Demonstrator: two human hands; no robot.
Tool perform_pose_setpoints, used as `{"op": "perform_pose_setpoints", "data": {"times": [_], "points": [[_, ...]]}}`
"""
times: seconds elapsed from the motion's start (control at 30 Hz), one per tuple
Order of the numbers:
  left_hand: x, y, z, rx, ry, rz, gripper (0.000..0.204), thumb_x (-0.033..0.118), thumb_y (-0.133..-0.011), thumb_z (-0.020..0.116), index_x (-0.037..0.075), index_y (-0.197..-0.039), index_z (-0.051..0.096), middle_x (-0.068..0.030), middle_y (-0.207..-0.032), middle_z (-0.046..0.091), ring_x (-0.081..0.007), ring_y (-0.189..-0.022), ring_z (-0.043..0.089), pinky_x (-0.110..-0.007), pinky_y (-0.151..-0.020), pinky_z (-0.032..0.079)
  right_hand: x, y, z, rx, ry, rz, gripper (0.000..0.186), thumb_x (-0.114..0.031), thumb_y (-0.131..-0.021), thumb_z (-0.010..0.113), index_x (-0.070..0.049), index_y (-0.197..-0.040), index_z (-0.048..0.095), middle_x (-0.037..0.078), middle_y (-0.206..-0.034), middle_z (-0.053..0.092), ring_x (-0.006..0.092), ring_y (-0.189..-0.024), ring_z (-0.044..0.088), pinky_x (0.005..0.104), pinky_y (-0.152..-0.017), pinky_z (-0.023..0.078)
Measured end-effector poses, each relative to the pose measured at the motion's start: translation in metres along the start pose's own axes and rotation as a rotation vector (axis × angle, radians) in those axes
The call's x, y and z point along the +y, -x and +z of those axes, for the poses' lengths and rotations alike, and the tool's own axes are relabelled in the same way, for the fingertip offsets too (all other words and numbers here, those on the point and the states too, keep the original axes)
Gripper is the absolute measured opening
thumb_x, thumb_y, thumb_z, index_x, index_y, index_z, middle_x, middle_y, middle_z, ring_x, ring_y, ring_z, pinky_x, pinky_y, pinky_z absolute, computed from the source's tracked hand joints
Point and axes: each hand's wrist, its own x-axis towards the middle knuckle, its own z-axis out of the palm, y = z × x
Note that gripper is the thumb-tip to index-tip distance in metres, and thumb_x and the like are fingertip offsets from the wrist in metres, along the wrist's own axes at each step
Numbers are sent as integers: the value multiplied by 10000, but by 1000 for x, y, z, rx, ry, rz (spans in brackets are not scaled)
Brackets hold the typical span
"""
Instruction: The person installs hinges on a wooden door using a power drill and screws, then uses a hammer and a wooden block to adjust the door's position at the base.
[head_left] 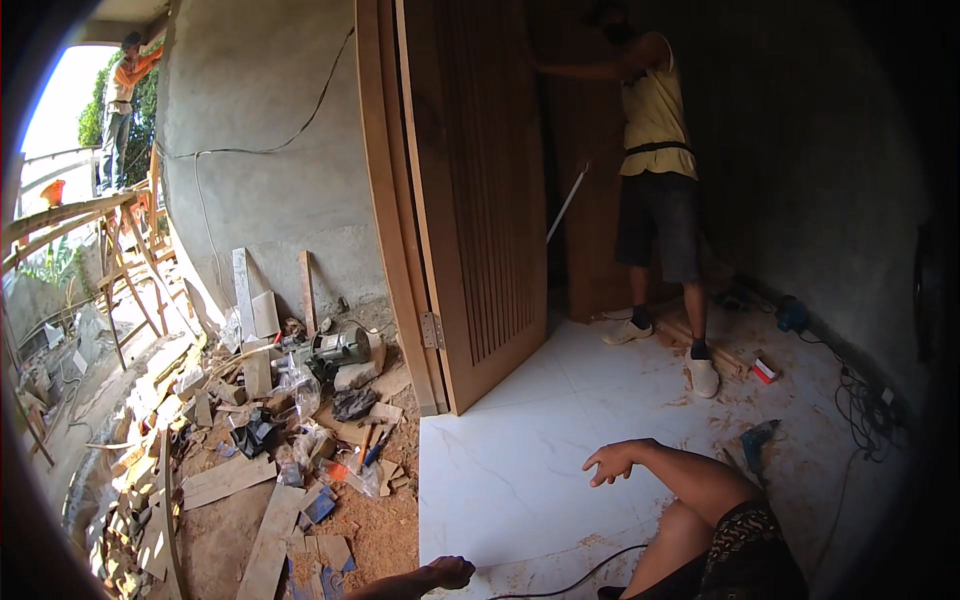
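My right hand (pixel 610 463) hovers over the white tiled floor (pixel 500 480), its fingers loosely bent and apart, holding nothing. Low in the picture, my left hand (pixel 452 572) is curled closed by the tile edge. What it may hold is hidden. Ahead of both hands stands a brown wooden door (pixel 490 220) with vertical grooves, swung open on its wooden frame (pixel 385 200). A metal hinge (pixel 432 330) shows between them. To the right of my right hand, a teal power drill (pixel 760 440) lies on the tiles. A dark cable (pixel 590 577) runs past my bent knee.
A co-worker (pixel 655 130) stands behind the door, one arm reaching toward it. Rubble, boards (pixel 230 480) and a grey-green power tool (pixel 340 350) cover the ground at left. A red-and-white box (pixel 765 370) and tangled cords (pixel 865 410) lie at right. Another person (pixel 120 100) stands on scaffolding.
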Motion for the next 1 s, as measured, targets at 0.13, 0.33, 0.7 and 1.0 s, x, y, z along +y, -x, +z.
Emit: {"op": "perform_pose_setpoints", "data": {"times": [0.13, 0.33, 0.7, 1.0], "points": [[9, 8, -6, -36, -1, 16, 281, 205, -952, 459, 39, -1075, 650, -258, -1030, 708, -468, -992, 689, -572, -858, 569, 3, 7, 7, -1, -26, -3, 786, -440, -936, 701, -175, -1588, 348, 127, -1380, 629, 244, -1164, 680, 424, -838, 611], [-3, -2, 5, 77, 60, 2, 263, 312, -935, 507, 113, -1001, 665, -213, -941, 716, -439, -895, 698, -574, -800, 565, 8, 0, 1, 27, -33, 19, 818, -431, -894, 748, -157, -1575, 387, 121, -1246, 695, 214, -1060, 688, 395, -757, 599], [13, 19, -20, 112, 135, -43, 184, 222, -859, 576, 70, -877, 678, -228, -873, 714, -437, -856, 699, -530, -785, 576, 14, 11, -9, 55, -26, -34, 773, -373, -912, 732, -136, -1565, 395, 113, -1174, 719, 211, -1009, 705, 368, -718, 613], [26, 18, -25, 153, 223, -59, 173, 250, -826, 649, 82, -853, 682, -202, -780, 709, -424, -771, 706, -506, -747, 596, 54, 50, 2, 126, 170, -106, 743, -337, -924, 715, -58, -1544, 416, 165, -1284, 696, 290, -1086, 697, 414, -950, 532]]}}
